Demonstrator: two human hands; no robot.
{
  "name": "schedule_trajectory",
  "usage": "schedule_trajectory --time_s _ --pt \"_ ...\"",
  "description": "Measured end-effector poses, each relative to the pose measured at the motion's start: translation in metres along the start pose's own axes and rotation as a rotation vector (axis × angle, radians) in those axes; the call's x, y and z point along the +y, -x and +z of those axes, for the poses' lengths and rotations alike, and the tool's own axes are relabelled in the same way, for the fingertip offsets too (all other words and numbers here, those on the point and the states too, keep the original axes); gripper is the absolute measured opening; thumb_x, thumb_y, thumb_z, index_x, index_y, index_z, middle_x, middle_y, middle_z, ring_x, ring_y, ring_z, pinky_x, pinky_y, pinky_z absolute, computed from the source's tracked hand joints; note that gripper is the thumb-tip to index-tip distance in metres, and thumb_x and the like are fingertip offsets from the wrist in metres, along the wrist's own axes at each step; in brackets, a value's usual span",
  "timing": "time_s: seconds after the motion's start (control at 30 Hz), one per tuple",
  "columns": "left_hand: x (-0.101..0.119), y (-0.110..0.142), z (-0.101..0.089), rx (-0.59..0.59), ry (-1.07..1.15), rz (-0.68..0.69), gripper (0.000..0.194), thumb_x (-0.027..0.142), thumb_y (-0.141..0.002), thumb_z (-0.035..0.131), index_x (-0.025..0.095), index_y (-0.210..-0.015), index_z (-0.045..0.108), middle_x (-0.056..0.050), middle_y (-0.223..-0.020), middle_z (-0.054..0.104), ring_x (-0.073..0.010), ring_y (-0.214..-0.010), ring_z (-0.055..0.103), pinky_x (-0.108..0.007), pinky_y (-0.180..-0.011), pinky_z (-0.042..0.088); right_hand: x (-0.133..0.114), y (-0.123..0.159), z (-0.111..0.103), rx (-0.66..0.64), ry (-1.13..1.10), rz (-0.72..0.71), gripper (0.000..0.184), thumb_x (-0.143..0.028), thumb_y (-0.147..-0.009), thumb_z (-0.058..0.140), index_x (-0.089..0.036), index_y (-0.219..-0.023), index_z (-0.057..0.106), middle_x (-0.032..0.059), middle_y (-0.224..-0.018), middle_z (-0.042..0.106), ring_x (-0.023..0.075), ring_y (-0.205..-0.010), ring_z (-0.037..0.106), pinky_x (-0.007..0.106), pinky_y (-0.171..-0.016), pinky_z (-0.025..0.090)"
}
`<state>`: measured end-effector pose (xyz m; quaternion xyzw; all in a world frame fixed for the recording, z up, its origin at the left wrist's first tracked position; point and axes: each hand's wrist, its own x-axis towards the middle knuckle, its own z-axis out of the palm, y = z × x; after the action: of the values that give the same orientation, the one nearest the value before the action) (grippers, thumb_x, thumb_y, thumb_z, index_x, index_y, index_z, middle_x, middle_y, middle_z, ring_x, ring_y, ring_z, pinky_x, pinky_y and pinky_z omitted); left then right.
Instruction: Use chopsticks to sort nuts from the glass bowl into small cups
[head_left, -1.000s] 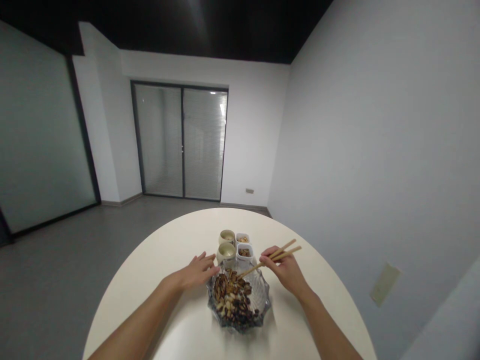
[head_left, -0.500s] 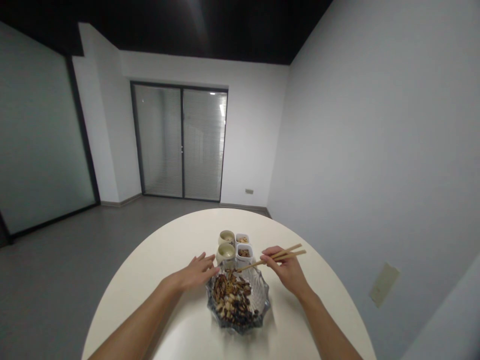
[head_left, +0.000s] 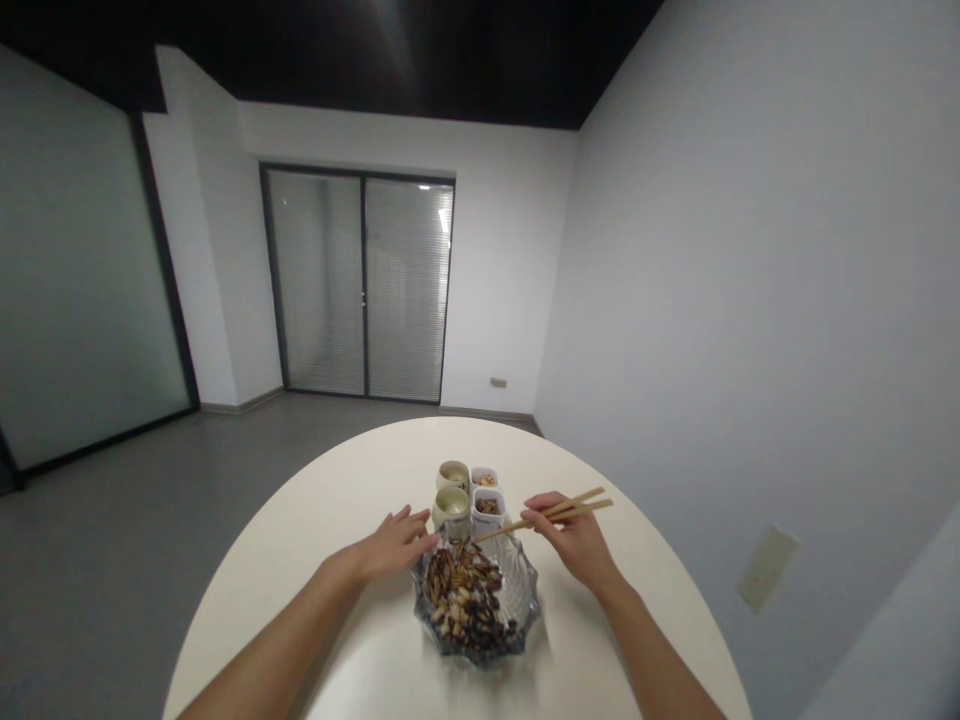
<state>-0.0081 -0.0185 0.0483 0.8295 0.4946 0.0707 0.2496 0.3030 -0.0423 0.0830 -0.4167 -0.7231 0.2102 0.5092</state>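
Head camera view: the left hand (head_left: pixel 394 545) lies palm down with its fingers loosely spread, fingertips at the left rim of the glass bowl (head_left: pixel 528 590). The right hand (head_left: pixel 576 548) is closed around a pair of wooden chopsticks (head_left: pixel 585 504), whose tips reach over the far part of the bowl; whether they touch anything there is too small to tell.

The bowl is clear, with a scalloped rim, and sits between the forearms. Long brown pieces (head_left: pixel 442 575) fill its far left part, pale pieces (head_left: pixel 457 608) lie among them, and dark pieces (head_left: pixel 487 632) gather at the near side. Patterned glass shows at the right.

Just beyond stand two pale green cups (head_left: pixel 451 503) and, to their right, two small white dishes (head_left: pixel 490 503) with bits of food in them. Everything rests on a round cream desk (head_left: pixel 360 650). Behind are a grey floor (head_left: pixel 135 540), glass doors (head_left: pixel 405 290), white walls (head_left: pixel 675 250) and a black ceiling (head_left: pixel 465 60).
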Motion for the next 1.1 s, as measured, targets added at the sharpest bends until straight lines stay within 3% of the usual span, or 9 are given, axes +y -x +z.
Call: schedule_trajectory --time_s 0.47,0.77,1.1 --pt "0.003 0.002 -0.002 -0.006 0.018 -0.001 0.070 0.073 -0.092 0.017 0.026 -0.133 0.050 -0.004 -0.155 0.020 -0.0334 -0.142 0.004 -0.053 -0.112 0.003 -0.007 0.000 -0.001 -0.069 0.038 -0.015 0.019 -0.040 -0.083 0.065 -0.021 -0.084 0.068 0.0039 -0.077 0.071 0.0197 -0.072 0.069 0.029 -0.062 0.056" --pt "-0.007 -0.003 0.003 0.004 0.021 0.013 0.067 0.072 -0.092 0.018 0.029 -0.133 0.049 -0.003 -0.155 0.020 -0.0323 -0.142 0.003 -0.054 -0.111 0.003 -0.012 0.001 -0.001 -0.115 0.040 -0.027 0.020 -0.040 -0.084 0.064 -0.021 -0.085 0.069 0.0044 -0.079 0.072 0.0201 -0.074 0.068 0.029 -0.063 0.054" --pt "0.001 -0.003 0.001 -0.006 -0.003 -0.016 0.067 0.072 -0.092 0.018 0.028 -0.132 0.050 -0.004 -0.154 0.022 -0.0330 -0.142 0.004 -0.054 -0.111 0.005 -0.013 0.003 0.005 -0.150 0.031 -0.024 0.018 -0.039 -0.083 0.066 -0.022 -0.084 0.069 0.0035 -0.078 0.073 0.0199 -0.073 0.069 0.029 -0.064 0.055"
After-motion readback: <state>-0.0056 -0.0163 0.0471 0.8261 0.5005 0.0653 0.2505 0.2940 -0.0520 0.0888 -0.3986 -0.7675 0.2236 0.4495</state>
